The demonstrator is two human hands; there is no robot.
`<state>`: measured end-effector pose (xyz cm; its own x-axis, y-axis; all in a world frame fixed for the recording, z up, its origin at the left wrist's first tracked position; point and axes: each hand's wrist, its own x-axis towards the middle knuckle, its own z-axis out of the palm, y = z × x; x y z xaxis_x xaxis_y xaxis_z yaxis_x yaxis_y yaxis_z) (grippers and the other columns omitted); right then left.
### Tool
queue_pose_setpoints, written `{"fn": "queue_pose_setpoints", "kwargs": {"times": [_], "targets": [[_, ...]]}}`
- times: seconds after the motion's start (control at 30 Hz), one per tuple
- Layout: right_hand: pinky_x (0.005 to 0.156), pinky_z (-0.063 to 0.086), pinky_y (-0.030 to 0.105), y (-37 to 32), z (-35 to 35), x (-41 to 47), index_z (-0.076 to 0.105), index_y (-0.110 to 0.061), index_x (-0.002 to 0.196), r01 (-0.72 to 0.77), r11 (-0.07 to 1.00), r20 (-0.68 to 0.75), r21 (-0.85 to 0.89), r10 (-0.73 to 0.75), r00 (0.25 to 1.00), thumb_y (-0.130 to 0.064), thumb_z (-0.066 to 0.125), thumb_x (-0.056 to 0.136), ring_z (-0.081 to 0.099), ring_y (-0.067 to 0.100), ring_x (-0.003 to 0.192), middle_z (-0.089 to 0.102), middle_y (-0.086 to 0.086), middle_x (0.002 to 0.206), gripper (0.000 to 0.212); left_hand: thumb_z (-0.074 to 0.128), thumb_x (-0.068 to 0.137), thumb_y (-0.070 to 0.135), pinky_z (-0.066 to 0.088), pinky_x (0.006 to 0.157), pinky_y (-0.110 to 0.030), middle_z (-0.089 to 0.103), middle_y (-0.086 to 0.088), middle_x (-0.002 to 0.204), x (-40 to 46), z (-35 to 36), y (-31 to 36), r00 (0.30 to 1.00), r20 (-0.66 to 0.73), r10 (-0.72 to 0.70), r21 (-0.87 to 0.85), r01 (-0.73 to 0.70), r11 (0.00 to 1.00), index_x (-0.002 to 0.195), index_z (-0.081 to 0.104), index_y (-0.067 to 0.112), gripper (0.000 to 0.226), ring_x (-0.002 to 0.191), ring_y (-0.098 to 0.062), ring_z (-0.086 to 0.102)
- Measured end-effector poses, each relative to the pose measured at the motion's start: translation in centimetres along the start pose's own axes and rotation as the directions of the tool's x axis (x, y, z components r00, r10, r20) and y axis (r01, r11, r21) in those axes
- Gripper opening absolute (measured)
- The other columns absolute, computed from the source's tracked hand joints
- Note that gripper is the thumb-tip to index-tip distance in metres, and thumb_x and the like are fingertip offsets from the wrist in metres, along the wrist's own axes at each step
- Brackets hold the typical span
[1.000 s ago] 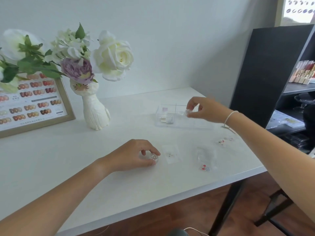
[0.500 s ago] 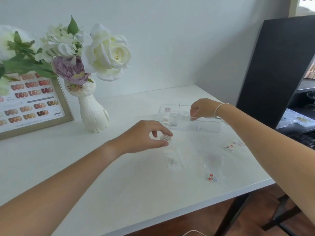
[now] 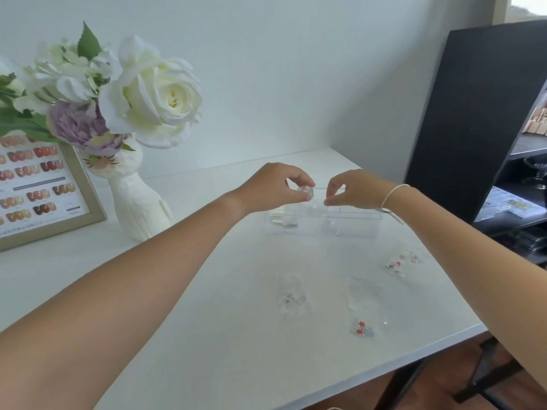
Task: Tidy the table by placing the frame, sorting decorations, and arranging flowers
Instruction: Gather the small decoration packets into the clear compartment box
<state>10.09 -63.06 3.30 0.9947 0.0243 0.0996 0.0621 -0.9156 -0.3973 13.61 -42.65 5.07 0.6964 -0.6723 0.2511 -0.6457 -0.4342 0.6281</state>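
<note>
While both hands hang over the clear plastic box with small compartments (image 3: pixel 322 221), each one is pinched almost closed. The left hand (image 3: pixel 273 187) holds a small round clear jar of sparkly bits (image 3: pixel 305 191) between its thumb and fingers, right above the left part of the box. The right hand (image 3: pixel 352 189) has its thumb and first finger pressed close together above the middle of the box; I cannot tell if something tiny is between them. A thin white string bracelet (image 3: pixel 392 194) goes round the right wrist.

The box sits on the white table (image 3: pixel 207 335), and something small lies in its left compartment. In front of the box, nearer the person, three little clear bags of decorations lie flat on the table: one with pale bits (image 3: pixel 291 297), one with red stars (image 3: pixel 362 328), and one with tiny mixed colours (image 3: pixel 398 263) off to the right.

Left of the box stands a white cat-shaped vase (image 3: pixel 137 199) with a big white rose (image 3: pixel 157 96), a purple flower (image 3: pixel 80 128) and green leaves. Further left of the vase, the gold picture frame with rows of nail colours (image 3: pixel 38 190) leans upright at the back of the table. Right of the box is a tall black shelf (image 3: pixel 479 108).
</note>
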Motion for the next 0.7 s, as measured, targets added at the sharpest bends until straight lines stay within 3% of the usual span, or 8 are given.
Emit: {"fn": "queue_pose_setpoints", "kwargs": {"times": [0.07,0.17,0.33,0.53,0.7], "targets": [[0.058,0.034,0.004,0.4,-0.5,-0.9,0.063,-0.025,0.077,0.029,0.998,-0.089,0.055,-0.024,0.996,-0.033,0.064,0.081,0.051,-0.008,0.07,0.054,-0.021,0.074,0.009,0.068,0.078,0.025,0.033,0.054,0.003,0.064,0.016,0.088,1.1,0.3,-0.1,1.0,0.031,-0.007,0.032,0.006,0.999,0.088,0.068,0.028,0.01,0.056,0.017,0.049],[0.053,0.033,0.008,1.1,-0.9,-2.3,0.061,-0.03,0.077,0.054,0.995,-0.137,0.089,-0.042,0.99,-0.031,0.061,0.083,0.05,-0.008,0.061,0.051,-0.024,0.068,0.007,0.068,0.078,0.022,0.035,0.058,0.001,0.066,0.005,0.1,2.5,0.8,-0.6,0.996,0.086,-0.022,0.107,0.013,0.994,0.087,0.066,0.023,0.009,0.062,0.02,0.05],[0.059,0.039,0.019,2.1,-1.2,-3.8,0.063,-0.026,0.082,0.042,0.992,-0.123,0.12,-0.027,0.992,-0.032,0.059,0.085,0.052,0.009,0.072,0.055,-0.021,0.078,0.008,0.069,0.078,0.021,0.046,0.088,-0.031,0.066,-0.004,0.108,4.0,1.9,-0.8,0.968,0.225,-0.109,0.284,0.042,0.958,0.089,0.065,0.018,0.012,0.102,-0.016,0.059],[0.063,0.039,0.015,3.0,-0.8,-4.3,0.063,-0.027,0.082,0.041,0.991,-0.151,0.127,-0.021,0.988,-0.033,0.059,0.085,0.054,0.017,0.077,0.055,-0.021,0.077,0.008,0.069,0.078,0.023,0.042,0.073,-0.018,0.064,0.001,0.103,4.8,2.8,-1.0,0.95,0.275,-0.15,0.313,0.059,0.948,0.089,0.065,0.018,0.013,0.097,-0.015,0.057],[0.065,0.038,0.015,3.0,-0.4,-4.7,0.063,-0.029,0.083,0.047,0.992,-0.148,0.12,-0.029,0.989,-0.034,0.058,0.085,0.056,0.018,0.084,0.055,-0.021,0.082,0.008,0.069,0.077,0.024,0.041,0.071,-0.017,0.063,0.003,0.101,5.1,2.7,-1.1,0.941,0.295,-0.167,0.325,0.065,0.943,0.088,0.065,0.02,0.011,0.095,-0.013,0.056]]}}
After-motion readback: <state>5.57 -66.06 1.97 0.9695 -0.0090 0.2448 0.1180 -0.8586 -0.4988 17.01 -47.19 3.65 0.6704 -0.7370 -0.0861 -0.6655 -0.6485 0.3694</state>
